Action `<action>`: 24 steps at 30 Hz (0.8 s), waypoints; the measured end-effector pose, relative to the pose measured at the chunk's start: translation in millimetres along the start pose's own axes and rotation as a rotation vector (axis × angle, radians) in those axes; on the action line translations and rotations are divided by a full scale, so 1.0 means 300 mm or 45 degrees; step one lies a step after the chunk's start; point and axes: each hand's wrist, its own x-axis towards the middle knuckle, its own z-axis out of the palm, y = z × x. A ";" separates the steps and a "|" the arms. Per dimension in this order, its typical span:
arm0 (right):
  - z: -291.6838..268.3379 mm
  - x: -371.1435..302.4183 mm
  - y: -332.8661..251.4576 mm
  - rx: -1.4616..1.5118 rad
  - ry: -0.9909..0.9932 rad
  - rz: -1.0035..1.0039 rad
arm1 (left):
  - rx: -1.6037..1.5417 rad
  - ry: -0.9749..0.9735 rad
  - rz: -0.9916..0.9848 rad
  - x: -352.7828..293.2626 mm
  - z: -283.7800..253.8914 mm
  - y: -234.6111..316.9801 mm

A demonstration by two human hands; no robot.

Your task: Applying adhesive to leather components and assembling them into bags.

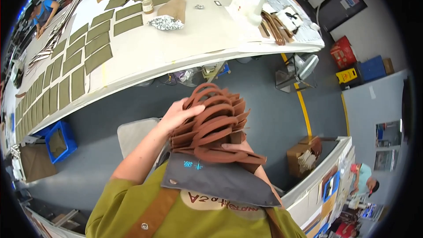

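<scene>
In front of my chest I hold a bundle of reddish-brown pieces (214, 121). They look like bag handles: curved loops on the left and middle, with flat panel-like edges fanning out to the right. My left hand (179, 114) is closed on the bundle's upper left side, its thumb lying over a loop. From below and to the right, my right hand (233, 146) grips the lower part; most of its fingers are hidden behind the pieces. The lowest loop lies just above the dark grey bib of my apron (211, 178).
Ahead stands a long white table (176, 57) bearing rows of olive rectangles (98, 44), a glue bottle (147, 3) and crumpled foil (166, 23). A stool (134, 134) is close at my left. Rightward are a floor fan (307, 67) and a cardboard box (300, 158). Other people work farther off.
</scene>
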 end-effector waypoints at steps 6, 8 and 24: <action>-0.219 0.346 -0.164 0.040 -0.091 0.097 | -0.024 0.117 -0.069 0.328 -0.028 0.184; -0.305 0.473 -0.228 0.044 -0.124 0.133 | -0.002 0.213 -0.079 0.417 -0.065 0.209; -0.372 1.518 -0.432 -0.083 -0.679 0.692 | -0.886 1.100 0.331 0.635 -0.304 0.344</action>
